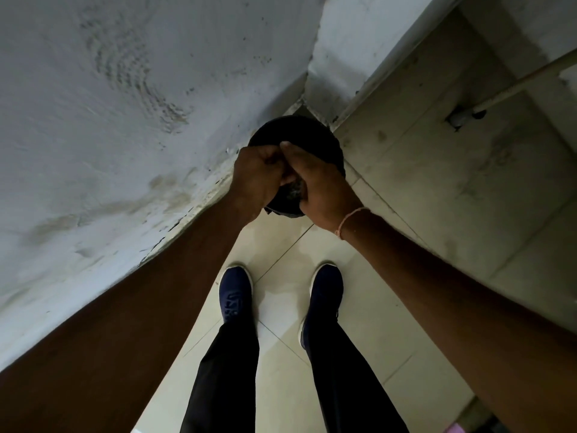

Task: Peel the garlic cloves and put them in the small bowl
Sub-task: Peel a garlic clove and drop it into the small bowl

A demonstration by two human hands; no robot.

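Hovering hands over black bin

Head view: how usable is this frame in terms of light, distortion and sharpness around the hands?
Head view: dim and underexposed; wide-angle bends the wall and stretches the forearms; the left hand and right hand sit together over a black bin, shading whatever they hold; no garlic discernible.
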